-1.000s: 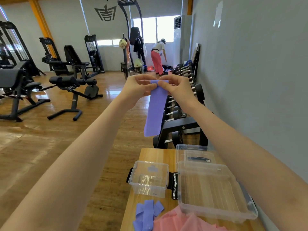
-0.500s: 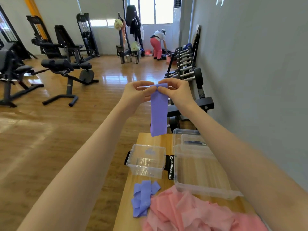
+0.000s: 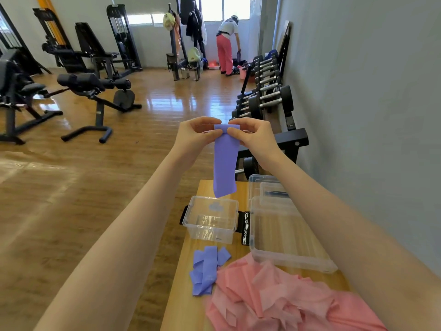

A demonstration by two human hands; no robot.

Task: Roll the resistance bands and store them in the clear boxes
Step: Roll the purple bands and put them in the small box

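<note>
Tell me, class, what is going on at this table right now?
A person holds a purple resistance band up by its top edge, the left hand and right hand both pinching it, with a first fold or roll begun at the top. The rest hangs free above the small clear box. A larger clear box sits beside it on the wooden table. More purple bands and a heap of pink bands lie unrolled nearer the person.

The wooden table (image 3: 188,285) carries two clear boxes (image 3: 211,219) (image 3: 284,235), purple bands (image 3: 206,268) and a pink band heap (image 3: 281,299).
</note>
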